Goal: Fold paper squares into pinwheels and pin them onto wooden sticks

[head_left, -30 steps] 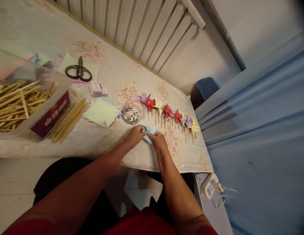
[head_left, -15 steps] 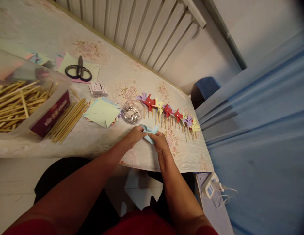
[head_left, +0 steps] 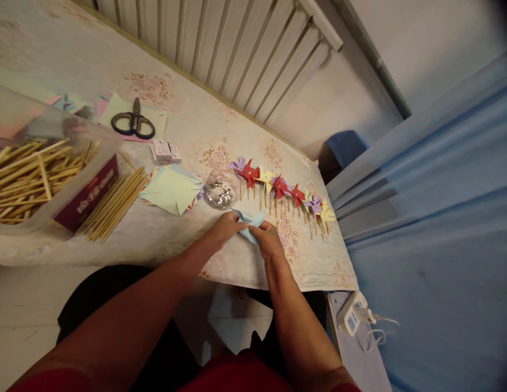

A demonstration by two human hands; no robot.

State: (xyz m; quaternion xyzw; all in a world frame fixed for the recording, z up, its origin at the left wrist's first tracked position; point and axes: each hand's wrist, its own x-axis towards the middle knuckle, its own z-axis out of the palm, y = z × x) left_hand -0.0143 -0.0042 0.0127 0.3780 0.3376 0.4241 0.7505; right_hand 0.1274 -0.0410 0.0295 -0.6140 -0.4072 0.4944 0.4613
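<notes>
Hardly anything has shifted since the earlier frame: both hands and the sheet between them sit a touch lower, closer to the front edge, and the view has tipped slightly.

Nearest, the left hand (head_left: 225, 227) and right hand (head_left: 270, 244) meet on the blue paper (head_left: 250, 221), which is held just above the flower-printed surface (head_left: 171, 242), near its front edge. Each grip is narrow, with fingertips pinched on the sheet, the left at its near-left corner and the right at its lower edge. The paper looks thin, matte and quick to crease. The fold in hand is probably best done with a light pinch at the very tips, one hand anchoring the middle while the other guides a corner, so the curve stays soft and does not flatten.

Just beyond stands a clear round dish (head_left: 218, 190) of glinting silvery bits. Beside it is a row of paper pinwheels (head_left: 282, 188) in red, purple and yellow on slim wooden sticks. To the left lie pastel paper squares (head_left: 171, 188), a loose bundle of bamboo sticks (head_left: 112, 202) and a clear tub (head_left: 32, 169) holding more. Farther back are a small white box (head_left: 165, 151) and black scissors (head_left: 133, 122) lying on coloured sheets.
</notes>
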